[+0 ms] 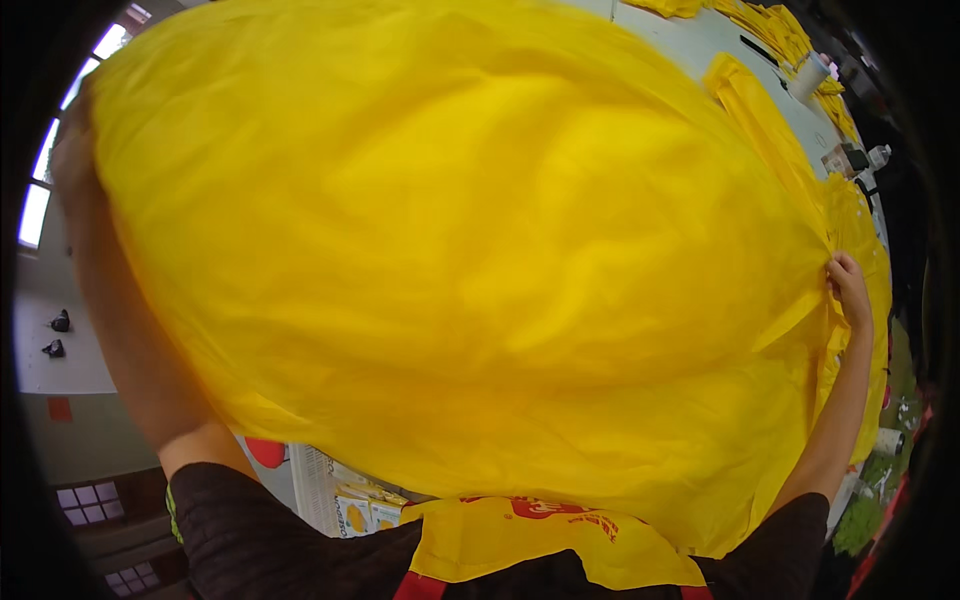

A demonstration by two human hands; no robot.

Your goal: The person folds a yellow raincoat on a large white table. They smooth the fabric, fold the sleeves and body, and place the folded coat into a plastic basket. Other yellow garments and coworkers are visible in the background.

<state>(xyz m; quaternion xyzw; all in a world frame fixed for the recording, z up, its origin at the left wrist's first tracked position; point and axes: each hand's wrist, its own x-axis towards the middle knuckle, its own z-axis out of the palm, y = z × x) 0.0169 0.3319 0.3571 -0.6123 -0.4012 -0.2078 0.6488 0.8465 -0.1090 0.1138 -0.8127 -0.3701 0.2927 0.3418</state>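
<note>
A large yellow fabric sheet (480, 260) billows in front of me and fills most of the view. At the far upper left, my left hand (75, 150) grips the sheet's edge with the arm raised; motion blurs it, and its fingers are largely hidden. On the right, my right hand (848, 285) pinches the opposite edge, and creases fan out from its closed fingers. More yellow fabric (855, 220) lies bunched beside and beyond that hand. The sheet's far edge runs past the top of the view.
A pale table (690, 40) shows behind the sheet, with a white thread cone (808, 78), folded yellow cloth (775, 35) and a clear bottle (880, 157). Yellow-and-white packages (355, 515) sit low at left, near a red round object (265, 452). Green material (858, 525) lies at lower right.
</note>
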